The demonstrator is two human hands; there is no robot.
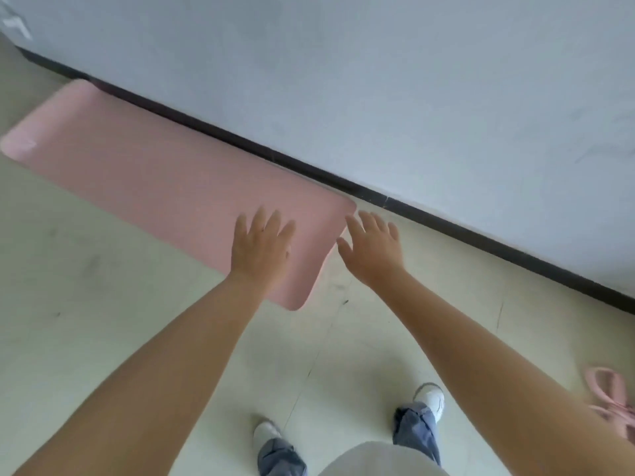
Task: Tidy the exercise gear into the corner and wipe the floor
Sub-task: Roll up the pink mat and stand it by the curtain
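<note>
Plainly unmarked (pink) mat (pixel 165 173) — flat.

Whole view softened by motion blur. Pink looped stretch band (pixel 610 401) cut by the right edge and partly covered by the right forearm, so full shape not clear. Near short end of the flat pink foam mat (pixel 154 173) partly hidden under the left hand (pixel 260 247); contact with mat cannot be told. White blurred object (pixel 13 24) at top left corner, cropped, not identifiable.
</note>
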